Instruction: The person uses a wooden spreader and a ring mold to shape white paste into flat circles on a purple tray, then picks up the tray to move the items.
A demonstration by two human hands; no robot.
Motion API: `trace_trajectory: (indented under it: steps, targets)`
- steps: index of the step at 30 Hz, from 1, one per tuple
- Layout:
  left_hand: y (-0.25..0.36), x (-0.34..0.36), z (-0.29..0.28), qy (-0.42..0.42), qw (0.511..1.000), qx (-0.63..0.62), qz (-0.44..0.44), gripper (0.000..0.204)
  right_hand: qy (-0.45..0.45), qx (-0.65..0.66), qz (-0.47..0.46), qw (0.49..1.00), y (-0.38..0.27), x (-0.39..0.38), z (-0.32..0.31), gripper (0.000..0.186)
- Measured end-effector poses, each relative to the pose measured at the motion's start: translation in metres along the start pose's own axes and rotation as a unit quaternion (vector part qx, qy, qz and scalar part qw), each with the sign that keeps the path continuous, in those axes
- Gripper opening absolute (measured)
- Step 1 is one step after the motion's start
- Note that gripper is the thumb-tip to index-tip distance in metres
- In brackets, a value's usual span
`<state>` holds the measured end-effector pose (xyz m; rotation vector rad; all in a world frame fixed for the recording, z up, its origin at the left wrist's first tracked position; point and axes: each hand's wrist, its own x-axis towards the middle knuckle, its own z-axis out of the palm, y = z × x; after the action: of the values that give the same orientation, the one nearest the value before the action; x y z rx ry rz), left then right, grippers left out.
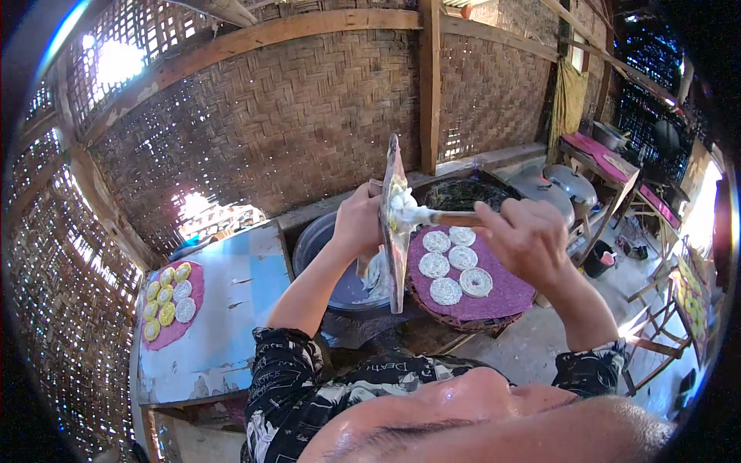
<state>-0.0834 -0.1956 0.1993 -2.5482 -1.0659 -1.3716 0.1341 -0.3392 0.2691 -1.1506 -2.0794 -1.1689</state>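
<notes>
In front of my chest, my left hand (360, 222) grips a wooden board (394, 255), seen nearly edge-on and tilted upright. My right hand (528, 239) is closed round a wooden stick (457, 219). A white, wet-looking lump (404, 208), dough or cloth, covers the stick's far end and touches the board's right face. Below my right hand, several white, noodle-like discs (445, 292) lie on a purple cloth (500, 297) over a woven tray. A ring-shaped mould (476, 282) seems to surround one disc. Behind my left hand stands a dark basin (314, 247) with white stuff inside.
At left, a worn pale-blue table (231, 324) bears a pink cloth (197, 297) with yellow and white discs. Metal lids or pans (570, 184) stand at right, near a dark bucket (600, 259) and a wooden rack (656, 339). A woven bamboo wall (309, 116) closes the far side.
</notes>
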Motion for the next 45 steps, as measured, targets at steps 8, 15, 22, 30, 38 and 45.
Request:
trace_trajectory:
  steps: [8,15,22,30,38,45]
  targets:
    - [-0.027,0.009,0.015,-0.059,0.998,0.024,0.02,0.033,0.025,-0.013,-0.047,0.998,0.001,-0.006,0.029,0.023]
    - [-0.106,-0.005,0.035,-0.075,0.919,-0.338,-0.19,0.037,0.055,0.071,0.161,0.983,0.031,-0.03,0.039,0.027]
    - [-0.079,0.013,0.011,-0.157,0.612,-0.717,-0.294,0.022,-0.016,0.151,0.162,0.975,0.022,-0.032,0.068,0.025]
    - [-0.074,0.007,0.004,-0.095,0.992,-0.076,-0.023,0.038,-0.127,0.24,0.208,0.94,0.031,-0.021,0.05,0.024]
    - [-0.038,0.004,0.009,-0.066,0.994,0.09,-0.008,0.027,-0.29,0.188,0.132,0.929,0.036,0.001,0.047,0.03]
    - [-0.041,0.009,0.011,-0.084,0.996,0.024,0.0,0.033,-0.116,0.07,0.06,0.989,-0.008,0.016,0.059,0.021]
